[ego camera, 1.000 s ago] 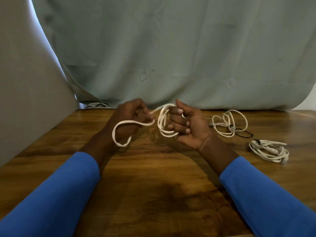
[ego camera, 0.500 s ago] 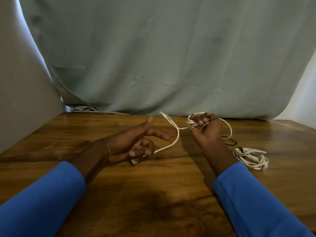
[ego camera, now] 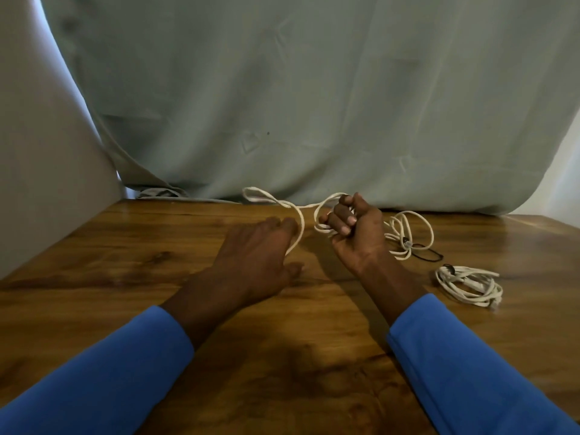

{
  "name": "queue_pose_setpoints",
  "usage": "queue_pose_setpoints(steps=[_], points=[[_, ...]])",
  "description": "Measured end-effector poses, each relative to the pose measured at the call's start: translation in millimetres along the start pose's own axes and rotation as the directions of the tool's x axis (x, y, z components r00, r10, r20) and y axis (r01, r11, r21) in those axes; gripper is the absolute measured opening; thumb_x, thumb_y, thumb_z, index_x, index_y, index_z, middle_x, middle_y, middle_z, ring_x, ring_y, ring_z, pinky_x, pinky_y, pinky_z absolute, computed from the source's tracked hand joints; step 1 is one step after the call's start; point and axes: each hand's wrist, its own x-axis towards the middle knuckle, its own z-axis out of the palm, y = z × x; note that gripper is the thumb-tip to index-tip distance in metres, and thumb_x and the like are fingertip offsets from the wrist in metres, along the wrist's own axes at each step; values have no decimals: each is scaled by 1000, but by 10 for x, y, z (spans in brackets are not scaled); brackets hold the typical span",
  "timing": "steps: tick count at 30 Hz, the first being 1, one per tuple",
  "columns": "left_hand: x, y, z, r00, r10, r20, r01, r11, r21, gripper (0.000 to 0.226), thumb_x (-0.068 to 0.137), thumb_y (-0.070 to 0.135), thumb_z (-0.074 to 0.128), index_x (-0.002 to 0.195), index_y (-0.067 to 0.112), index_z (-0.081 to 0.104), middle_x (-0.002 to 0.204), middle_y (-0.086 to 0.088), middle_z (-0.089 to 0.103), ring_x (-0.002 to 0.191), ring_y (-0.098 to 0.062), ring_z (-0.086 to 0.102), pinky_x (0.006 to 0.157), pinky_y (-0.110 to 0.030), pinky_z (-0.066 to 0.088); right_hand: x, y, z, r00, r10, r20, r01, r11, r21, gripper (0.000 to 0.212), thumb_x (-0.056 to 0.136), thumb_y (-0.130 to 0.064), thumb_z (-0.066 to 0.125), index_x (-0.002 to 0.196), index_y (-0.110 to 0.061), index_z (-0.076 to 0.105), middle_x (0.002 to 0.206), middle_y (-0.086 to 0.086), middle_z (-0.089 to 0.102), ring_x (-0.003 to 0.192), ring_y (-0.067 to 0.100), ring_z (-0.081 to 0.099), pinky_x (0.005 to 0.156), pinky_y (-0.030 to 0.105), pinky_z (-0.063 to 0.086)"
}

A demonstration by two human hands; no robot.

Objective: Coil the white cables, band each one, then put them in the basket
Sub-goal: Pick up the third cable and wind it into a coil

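White cable (ego camera: 284, 203) part-coiled; my right hand (ego camera: 354, 233) grips its loops above the table (ego camera: 157, 277); my left hand (ego camera: 257, 259) lies fingers straight, tail running alongside; far coil (ego camera: 411, 229) and near coil (ego camera: 467, 287) rest at my right, banding unclear; basket unseen, so I judge nothing is stowed.

Location type: an indoor room arranged as a plain tabletop work station. Whether it is a home or a studio cannot be determined.

Evidence:
- A wooden table (ego camera: 125, 277) with a glossy, strongly grained brown top fills the lower field.
- A grey-green cloth backdrop (ego camera: 314, 105), marked with fold creases, hangs behind the table and meets its far edge.
- A plain pale wall (ego camera: 37, 152) stands at the left; a lighter strip shows beside the cloth at the right.
- White cables (ego camera: 467, 287) lie in loose bundles on the right side of the table.
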Motion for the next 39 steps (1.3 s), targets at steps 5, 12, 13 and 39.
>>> queue_pose_setpoints(steps=[5,12,13,39], points=[[59,-28,70,973,-56,-226,46,998,-48,93,80,54,75,154,33,23,160,-2,25,143,-28,32,107,-48,38,-58,9,54,979,156,133,-148,987,-67,44,108,-29,34,70,-16,52,41,-8,28,30,7,22,57,26,45],[88,-261,142,952,-230,-203,-48,542,-839,51,89,25,57,140,22,58,138,5,60,129,-8,56,109,-36,47,-185,-89,149,856,417,304,-355,904,-241,36,101,-30,38,68,-19,45,42,-9,17,36,11,7,49,26,40],[81,-227,118,970,-222,-95,-10,353,-935,50,95,38,54,142,22,58,139,4,62,130,-8,57,111,-35,46,-204,-82,162,824,460,330,-381,882,-279,37,102,-30,36,67,-20,45,44,-9,14,35,11,7,50,26,40],[201,-298,231,987,-162,-25,53,461,-886,9,94,14,74,89,18,66,76,-2,73,65,-12,67,56,-28,52,-284,245,215,979,-36,201,197,420,-886,47,110,-39,41,77,-9,56,43,-11,41,40,2,39,62,38,45]])
